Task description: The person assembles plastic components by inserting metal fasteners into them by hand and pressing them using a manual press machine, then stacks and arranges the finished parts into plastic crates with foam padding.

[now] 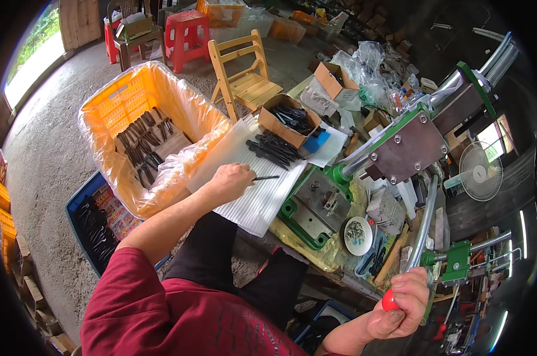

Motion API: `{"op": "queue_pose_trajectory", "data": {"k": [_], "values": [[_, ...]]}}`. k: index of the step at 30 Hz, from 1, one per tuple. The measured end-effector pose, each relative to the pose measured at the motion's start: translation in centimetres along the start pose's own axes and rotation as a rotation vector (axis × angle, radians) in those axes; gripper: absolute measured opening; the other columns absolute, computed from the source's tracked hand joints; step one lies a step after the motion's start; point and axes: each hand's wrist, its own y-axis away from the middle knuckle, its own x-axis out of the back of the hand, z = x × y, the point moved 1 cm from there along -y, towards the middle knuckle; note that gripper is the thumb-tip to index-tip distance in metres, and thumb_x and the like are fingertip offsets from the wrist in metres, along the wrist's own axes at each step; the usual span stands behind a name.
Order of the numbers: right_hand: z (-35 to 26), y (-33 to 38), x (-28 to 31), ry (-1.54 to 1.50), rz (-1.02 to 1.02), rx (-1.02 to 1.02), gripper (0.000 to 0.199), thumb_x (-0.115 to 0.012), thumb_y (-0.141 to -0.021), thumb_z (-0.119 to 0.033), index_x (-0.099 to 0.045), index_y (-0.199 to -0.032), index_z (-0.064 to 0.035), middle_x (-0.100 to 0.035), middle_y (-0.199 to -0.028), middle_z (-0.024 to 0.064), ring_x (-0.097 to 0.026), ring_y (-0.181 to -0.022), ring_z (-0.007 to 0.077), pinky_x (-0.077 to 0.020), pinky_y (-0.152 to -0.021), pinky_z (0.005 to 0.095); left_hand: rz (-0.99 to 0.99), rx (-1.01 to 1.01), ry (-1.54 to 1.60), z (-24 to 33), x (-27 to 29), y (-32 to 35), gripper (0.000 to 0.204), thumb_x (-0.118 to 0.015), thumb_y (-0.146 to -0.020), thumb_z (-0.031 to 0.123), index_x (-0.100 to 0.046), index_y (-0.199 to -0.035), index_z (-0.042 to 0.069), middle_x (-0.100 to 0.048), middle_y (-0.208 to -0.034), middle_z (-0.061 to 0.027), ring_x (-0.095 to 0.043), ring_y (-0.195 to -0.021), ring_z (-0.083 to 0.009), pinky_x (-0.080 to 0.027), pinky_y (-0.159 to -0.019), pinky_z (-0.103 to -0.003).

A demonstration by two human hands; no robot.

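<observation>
One piece in hand: left hand (231, 180) pinches a thin dark metal rod (267, 177), long axis pointing right toward the green press (316, 207).
Rod's place: over the white ribbed sheet (262, 202), just below the black parts pile (274, 148).
Right hand: right hand (402, 302) clamped on the red knob (388, 301) of the curved steel lever (425, 219).

An orange crate (111, 101) lined with clear plastic is seen at the left, with dark metal pieces lying in it. Beside it, lower down, a blue crate (81, 199) of similar dark pieces is set on the concrete floor (43, 154). A wooden folding chair (244, 71) is placed behind the bench, and a red plastic stool (188, 35) stands farther back. A white fan (481, 172) is seen at the right, and a small patterned dish (358, 235) rests on the bench.
</observation>
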Motion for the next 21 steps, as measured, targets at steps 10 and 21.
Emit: {"op": "queue_pose_trajectory", "data": {"k": [10, 21], "values": [[0.2, 0.4, 0.3, 0.026, 0.015, 0.007, 0.026, -0.041, -0.083, -0.028, -0.042, -0.075, -0.0041, -0.046, -0.070, 0.0099, -0.043, -0.060, 0.0211, -0.0332, -0.062, 0.0376, -0.167, -0.105, -0.178, -1.5, -0.7, 0.0, 0.016, -0.056, -0.075, 0.025, -0.057, -0.080, 0.010, -0.051, -0.078, -0.0055, -0.053, -0.082, -0.0241, -0.043, -0.066, -0.037], [1.2, 0.0, -1.1, -0.046, 0.189, 0.160, 0.026, -0.042, -0.084, -0.028, -0.045, -0.074, -0.0036, -0.050, -0.065, 0.0108, -0.049, -0.052, 0.0220, -0.0377, -0.049, 0.0347, 0.050, -0.153, -0.099, -3.0, -0.9, -7.8, 0.017, -0.053, -0.078, 0.018, -0.055, -0.092, 0.009, -0.051, -0.086, -0.0068, -0.052, -0.086, -0.0236, -0.044, -0.068, -0.036]]}}
